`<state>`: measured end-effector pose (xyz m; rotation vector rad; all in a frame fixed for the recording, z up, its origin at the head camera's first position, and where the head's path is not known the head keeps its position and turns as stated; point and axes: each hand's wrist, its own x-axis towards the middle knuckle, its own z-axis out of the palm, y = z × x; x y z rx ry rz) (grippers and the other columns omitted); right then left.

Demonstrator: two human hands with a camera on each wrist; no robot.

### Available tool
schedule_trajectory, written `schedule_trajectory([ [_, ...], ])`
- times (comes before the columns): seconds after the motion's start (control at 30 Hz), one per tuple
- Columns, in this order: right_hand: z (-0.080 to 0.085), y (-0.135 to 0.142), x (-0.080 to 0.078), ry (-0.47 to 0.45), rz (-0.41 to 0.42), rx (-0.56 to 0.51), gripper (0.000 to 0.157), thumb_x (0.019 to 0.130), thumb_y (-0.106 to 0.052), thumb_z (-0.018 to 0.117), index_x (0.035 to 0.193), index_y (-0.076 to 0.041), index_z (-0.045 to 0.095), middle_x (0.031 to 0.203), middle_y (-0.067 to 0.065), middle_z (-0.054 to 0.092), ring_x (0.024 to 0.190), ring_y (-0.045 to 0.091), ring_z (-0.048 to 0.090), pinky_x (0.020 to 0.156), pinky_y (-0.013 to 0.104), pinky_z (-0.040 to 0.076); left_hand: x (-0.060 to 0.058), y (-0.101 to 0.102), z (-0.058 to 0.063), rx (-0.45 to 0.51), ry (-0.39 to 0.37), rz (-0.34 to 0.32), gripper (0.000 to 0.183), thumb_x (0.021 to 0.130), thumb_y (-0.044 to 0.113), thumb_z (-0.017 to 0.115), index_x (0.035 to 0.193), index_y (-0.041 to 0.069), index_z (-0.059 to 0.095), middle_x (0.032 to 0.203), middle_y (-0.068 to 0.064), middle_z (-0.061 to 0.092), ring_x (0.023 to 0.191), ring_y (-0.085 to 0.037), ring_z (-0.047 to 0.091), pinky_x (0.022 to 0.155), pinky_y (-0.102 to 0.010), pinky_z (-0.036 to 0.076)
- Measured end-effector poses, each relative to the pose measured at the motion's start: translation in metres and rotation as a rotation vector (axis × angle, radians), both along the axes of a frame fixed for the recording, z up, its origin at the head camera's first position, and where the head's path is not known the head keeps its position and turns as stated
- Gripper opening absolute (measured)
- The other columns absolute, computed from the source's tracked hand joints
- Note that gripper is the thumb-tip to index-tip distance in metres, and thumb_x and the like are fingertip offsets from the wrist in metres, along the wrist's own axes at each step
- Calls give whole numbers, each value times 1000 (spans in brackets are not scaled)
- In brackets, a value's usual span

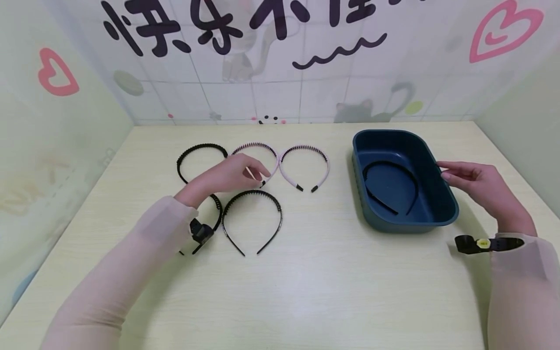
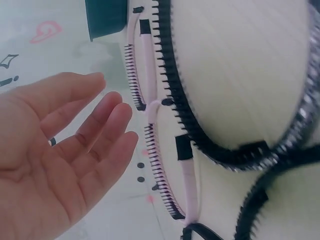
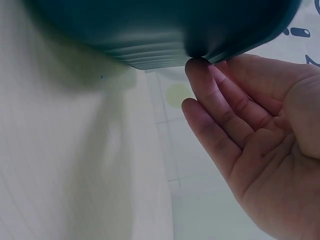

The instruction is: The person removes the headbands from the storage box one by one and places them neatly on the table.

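My left hand [image 1: 234, 172] hovers over the headbands at the left, fingers loosely bent and holding nothing. Close to its fingertips lies a lilac toothed headband [image 1: 277, 163], partly covered by the hand; a second lilac headband [image 1: 327, 167] lies to its right. Black headbands lie behind the wrist [image 1: 202, 146] and partly under it [image 1: 217, 209]. A black headband with glittery ends [image 1: 253, 192] is nearer the front. With extended fingers, my right hand [image 1: 479, 182] touches the right side of a dark blue plastic basin [image 1: 402, 226]. Inside that basin rests a plain black headband [image 1: 389, 162].
The pale wooden table [image 1: 319, 282] carries everything. A printed backdrop [image 1: 280, 92] stands at its rear edge, with side panels at left and right. Black wrist cameras [image 1: 487, 244] are strapped to both sleeves.
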<state>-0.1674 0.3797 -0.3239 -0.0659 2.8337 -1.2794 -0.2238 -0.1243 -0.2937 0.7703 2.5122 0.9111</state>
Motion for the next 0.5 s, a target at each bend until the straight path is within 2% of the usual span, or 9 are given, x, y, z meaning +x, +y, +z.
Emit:
schedule_trajectory([
  [0.33,1,-1,0,0,1,12,50,91,-35,55,132,-8,49,92,-30,59,88,-9,54,70,5,35,1,26,11,9,28,-41,25,86,5,59,111,3,65,99,-9,62,90,-20,61,79,-31,48],
  [0.5,1,-1,0,-3,1,26,50,91,-35,55,133,-9,49,92,-30,58,88,-11,52,70,6,35,-1,37,14,44,12,-73,25,87,5,59,111,3,65,98,-9,62,90,-21,60,79,-30,48],
])
